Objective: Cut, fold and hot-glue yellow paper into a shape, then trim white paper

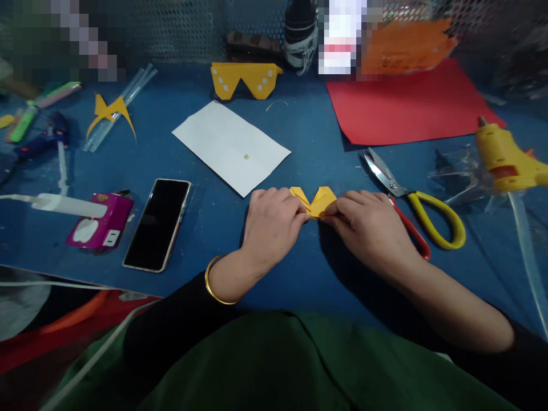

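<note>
A small folded piece of yellow paper point(322, 204) is pinched at both sides, low over the blue table. My left hand point(274, 222), with a gold bangle at the wrist, closes its thumb and fingers on the paper's left side. On the right side, my right hand point(366, 222) grips it the same way. Two angled flaps of the paper rise between the hands with a notch in the middle; its outer ends are hidden by my fingers. Scissors point(400, 188) with one yellow and one red handle lie beside my right hand, partly behind it.
A white sheet point(226, 142) and yellow paper glasses point(246, 80) lie ahead. Red paper point(406, 108) is at the back right, near a yellow glue gun point(505, 157). To the left are a phone point(158, 225), a magenta box point(105, 220), yellow scraps point(112, 111) and a blue glue gun point(45, 137).
</note>
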The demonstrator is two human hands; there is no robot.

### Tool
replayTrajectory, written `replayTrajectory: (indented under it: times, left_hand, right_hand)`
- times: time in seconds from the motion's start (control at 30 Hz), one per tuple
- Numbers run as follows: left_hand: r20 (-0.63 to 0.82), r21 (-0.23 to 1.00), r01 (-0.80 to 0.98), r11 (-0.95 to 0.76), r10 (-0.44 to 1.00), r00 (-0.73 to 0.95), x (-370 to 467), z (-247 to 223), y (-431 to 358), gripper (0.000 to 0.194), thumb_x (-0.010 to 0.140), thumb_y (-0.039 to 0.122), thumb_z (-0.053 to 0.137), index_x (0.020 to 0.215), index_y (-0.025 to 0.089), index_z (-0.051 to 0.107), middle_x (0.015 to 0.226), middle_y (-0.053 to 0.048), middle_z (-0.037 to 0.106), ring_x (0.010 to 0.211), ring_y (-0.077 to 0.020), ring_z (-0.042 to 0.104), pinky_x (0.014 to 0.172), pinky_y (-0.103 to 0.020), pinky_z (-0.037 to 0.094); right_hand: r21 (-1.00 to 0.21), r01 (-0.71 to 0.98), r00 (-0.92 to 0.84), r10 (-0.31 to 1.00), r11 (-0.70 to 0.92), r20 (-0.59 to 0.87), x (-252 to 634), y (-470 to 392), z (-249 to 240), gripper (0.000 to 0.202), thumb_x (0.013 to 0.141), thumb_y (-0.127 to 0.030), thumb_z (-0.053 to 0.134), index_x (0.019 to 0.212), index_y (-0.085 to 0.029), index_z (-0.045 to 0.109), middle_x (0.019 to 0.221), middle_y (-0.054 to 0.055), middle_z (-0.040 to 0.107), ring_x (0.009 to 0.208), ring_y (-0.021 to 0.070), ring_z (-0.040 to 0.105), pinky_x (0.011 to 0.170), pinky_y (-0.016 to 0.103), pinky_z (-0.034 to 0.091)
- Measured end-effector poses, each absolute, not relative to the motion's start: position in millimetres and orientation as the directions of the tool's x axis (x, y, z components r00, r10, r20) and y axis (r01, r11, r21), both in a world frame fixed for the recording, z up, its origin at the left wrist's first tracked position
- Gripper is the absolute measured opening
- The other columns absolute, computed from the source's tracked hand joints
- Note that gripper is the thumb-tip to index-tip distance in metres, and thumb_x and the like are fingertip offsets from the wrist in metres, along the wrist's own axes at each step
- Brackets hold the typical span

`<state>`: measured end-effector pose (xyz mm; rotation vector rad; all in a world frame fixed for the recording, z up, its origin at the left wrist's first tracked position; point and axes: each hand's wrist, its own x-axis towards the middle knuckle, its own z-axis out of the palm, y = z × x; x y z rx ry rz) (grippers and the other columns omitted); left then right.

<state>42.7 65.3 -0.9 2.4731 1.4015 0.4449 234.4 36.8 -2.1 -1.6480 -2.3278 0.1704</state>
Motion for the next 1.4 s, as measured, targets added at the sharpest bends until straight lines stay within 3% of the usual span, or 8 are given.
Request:
replayTrajectory:
  times: [0.2,0.37,0.6,0.83,0.97,1.27,1.4]
  left_hand:
    - [0.138,0.405,0.771,-0.492,0.866,0.48,42,-3,66,0.017,0.093,0.032,0.064,0.082,0.02,0.069,0.085,-0.002,0.069,0.084,-0.0219,0.058,0.078,-0.039,0.035]
    - [0.119,0.416,0.783,-0.461,0.882,0.456,43,-2,66,0.016,0.091,0.032,0.068,0.08,0.02,0.07,0.083,-0.002,0.067,0.083,-0.0222,0.058,0.078,-0.039,0.035]
    - [0.109,0.444,0.791,-0.42,0.902,0.418,44,0,66,0.017,0.09,0.031,0.067,0.077,0.022,0.069,0.082,-0.001,0.068,0.082,-0.021,0.058,0.076,-0.038,0.035]
    - [0.144,0.453,0.789,-0.415,0.908,0.394,47,-3,66,0.028,0.089,0.045,0.069,0.072,0.022,0.068,0.079,-0.001,0.068,0.079,-0.0204,0.058,0.077,-0.039,0.035]
    - [0.139,0.476,0.787,-0.392,0.917,0.373,47,-4,67,0.027,0.086,0.043,0.073,0.07,0.022,0.068,0.077,0.0,0.068,0.077,-0.0196,0.058,0.075,-0.038,0.036]
    - [0.13,0.487,0.788,-0.376,0.924,0.361,48,-1,69,0.025,0.084,0.039,0.075,0.067,0.022,0.067,0.074,0.0,0.067,0.075,-0.0197,0.058,0.073,-0.038,0.037]
    - [0.131,0.489,0.79,-0.371,0.926,0.354,49,-1,69,0.025,0.082,0.037,0.077,0.065,0.022,0.066,0.073,0.0,0.067,0.075,-0.0202,0.058,0.073,-0.039,0.038]
  right_hand:
    - [-0.346,0.877,-0.28,0.94,0.332,0.193,253,33,1,0.015,0.093,-0.026,0.062,0.082,-0.02,0.072,0.078,0.004,0.069,0.076,0.0224,0.061,0.073,0.036,0.039]
    - [-0.473,0.855,-0.184,0.977,0.211,0.103,250,37,0,0.015,0.09,-0.023,0.062,0.078,-0.02,0.071,0.077,0.004,0.068,0.075,0.0206,0.062,0.07,0.034,0.041]
    - [-0.353,0.926,-0.139,0.99,0.137,0.02,245,42,3,0.014,0.085,-0.022,0.061,0.074,-0.019,0.068,0.075,0.005,0.067,0.072,0.0217,0.058,0.065,0.034,0.037]
    - [-0.432,0.895,-0.113,0.993,0.11,0.02,246,43,2,0.009,0.083,-0.019,0.062,0.077,-0.02,0.068,0.076,0.004,0.066,0.072,0.02,0.058,0.064,0.031,0.038]
    - [-0.493,0.864,-0.123,0.992,0.1,-0.014,251,42,5,0.01,0.085,-0.02,0.062,0.079,-0.021,0.071,0.078,0.002,0.067,0.07,0.0173,0.059,0.063,0.03,0.039]
    - [-0.471,0.878,-0.122,0.991,0.081,-0.057,257,43,11,0.012,0.085,-0.019,0.06,0.078,-0.021,0.07,0.077,0.003,0.072,0.065,0.0179,0.061,0.059,0.03,0.037]
    - [-0.49,0.872,-0.037,0.998,0.011,-0.043,256,43,10,0.017,0.079,-0.017,0.061,0.095,-0.021,0.066,0.074,0.002,0.073,0.065,0.0206,0.065,0.059,0.031,0.038]
